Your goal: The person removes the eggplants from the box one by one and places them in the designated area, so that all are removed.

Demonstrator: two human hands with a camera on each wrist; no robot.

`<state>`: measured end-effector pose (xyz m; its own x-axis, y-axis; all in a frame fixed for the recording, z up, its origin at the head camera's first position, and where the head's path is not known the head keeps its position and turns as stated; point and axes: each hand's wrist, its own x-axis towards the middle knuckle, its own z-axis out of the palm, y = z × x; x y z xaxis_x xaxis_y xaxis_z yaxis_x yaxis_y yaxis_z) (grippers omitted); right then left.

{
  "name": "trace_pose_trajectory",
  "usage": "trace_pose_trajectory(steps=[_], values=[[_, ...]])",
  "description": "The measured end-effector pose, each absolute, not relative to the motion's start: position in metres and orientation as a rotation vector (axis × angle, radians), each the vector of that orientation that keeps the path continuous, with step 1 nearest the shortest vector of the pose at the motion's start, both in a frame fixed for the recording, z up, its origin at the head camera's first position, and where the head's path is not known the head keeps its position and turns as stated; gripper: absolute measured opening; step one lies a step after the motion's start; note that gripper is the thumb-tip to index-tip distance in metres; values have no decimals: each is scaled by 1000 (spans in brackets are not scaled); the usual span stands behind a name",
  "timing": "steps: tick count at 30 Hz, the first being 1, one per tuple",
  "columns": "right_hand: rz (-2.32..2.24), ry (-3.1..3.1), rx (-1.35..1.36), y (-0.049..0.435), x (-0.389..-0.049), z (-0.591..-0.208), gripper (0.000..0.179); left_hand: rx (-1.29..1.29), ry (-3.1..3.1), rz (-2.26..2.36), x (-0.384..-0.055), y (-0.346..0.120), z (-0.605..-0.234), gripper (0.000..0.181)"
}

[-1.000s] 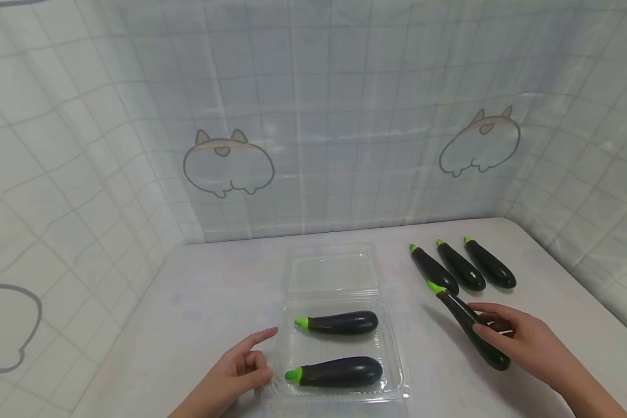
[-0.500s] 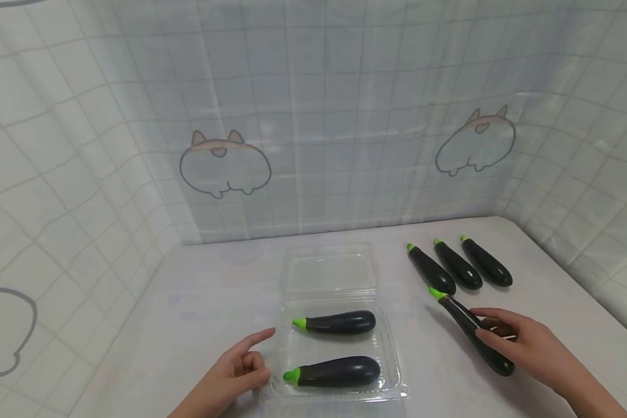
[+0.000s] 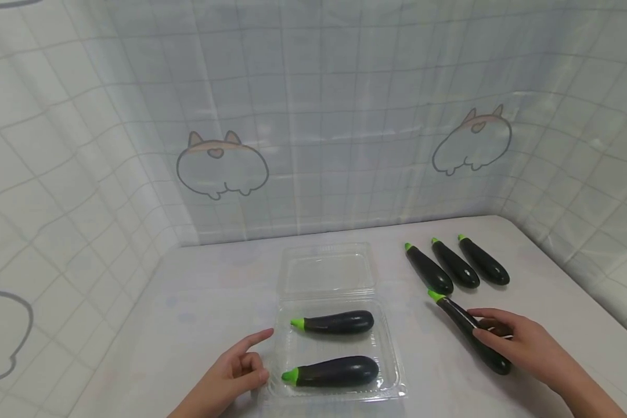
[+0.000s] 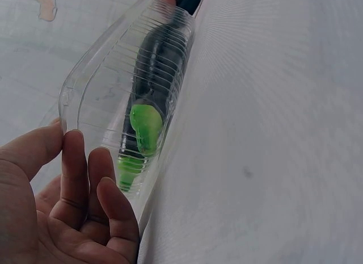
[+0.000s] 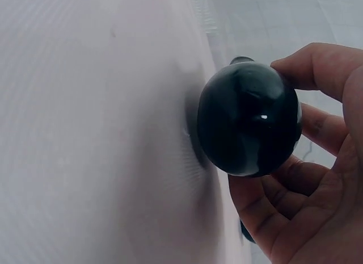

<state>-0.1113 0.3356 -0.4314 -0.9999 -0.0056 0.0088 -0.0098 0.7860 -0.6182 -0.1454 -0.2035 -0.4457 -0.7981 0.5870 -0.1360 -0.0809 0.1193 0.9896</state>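
In the head view, my left hand (image 3: 237, 368) is at the left edge of an opened clear plastic clamshell container (image 3: 392, 354). The left wrist view has its thumb and a fingertip pinching the container's rim (image 4: 69, 93). Two dark eggplants lie inside with green stems leftward, a rear eggplant (image 3: 339, 323) and a front eggplant (image 3: 339, 371). To the right, my right hand (image 3: 522, 345) grips another eggplant (image 3: 462, 322) between thumb and fingers, its stem pointing away and left. In the right wrist view, the rounded end of that eggplant (image 5: 249, 119) is close to the tabletop.
Three more eggplants lie in a slanted row at the back right: a left one (image 3: 428, 270), a middle one (image 3: 456, 264) and a right one (image 3: 483, 261). The container's lid (image 3: 328, 273) lies folded back. Gridded curtains (image 3: 345, 128) surround the white table (image 3: 214, 284).
My right hand and its eggplant have moved slightly toward me and right, then nearly stopped. The left hand stays at the container. The head view has shifted a little.
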Motion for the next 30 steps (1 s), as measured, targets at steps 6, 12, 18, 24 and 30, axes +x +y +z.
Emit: trace_pose_trajectory(steps=[6,12,18,24,30], values=[[1042,-2982,-5,336,-114,-432,50,452,1902,1715,-145,-204,-446,65],[1033,-2991,-24,336,-116,-433,51,456,1924,1709,-145,-204,-446,65],[1021,-2974,-2,337,-114,-435,48,442,1929,1702,-146,-203,-446,66],[1019,-2988,1,338,-116,-438,50,429,1935,1692,-147,-203,-448,66],[1033,-3014,-19,339,-117,-438,53,424,1943,1687,-148,-203,-447,66]])
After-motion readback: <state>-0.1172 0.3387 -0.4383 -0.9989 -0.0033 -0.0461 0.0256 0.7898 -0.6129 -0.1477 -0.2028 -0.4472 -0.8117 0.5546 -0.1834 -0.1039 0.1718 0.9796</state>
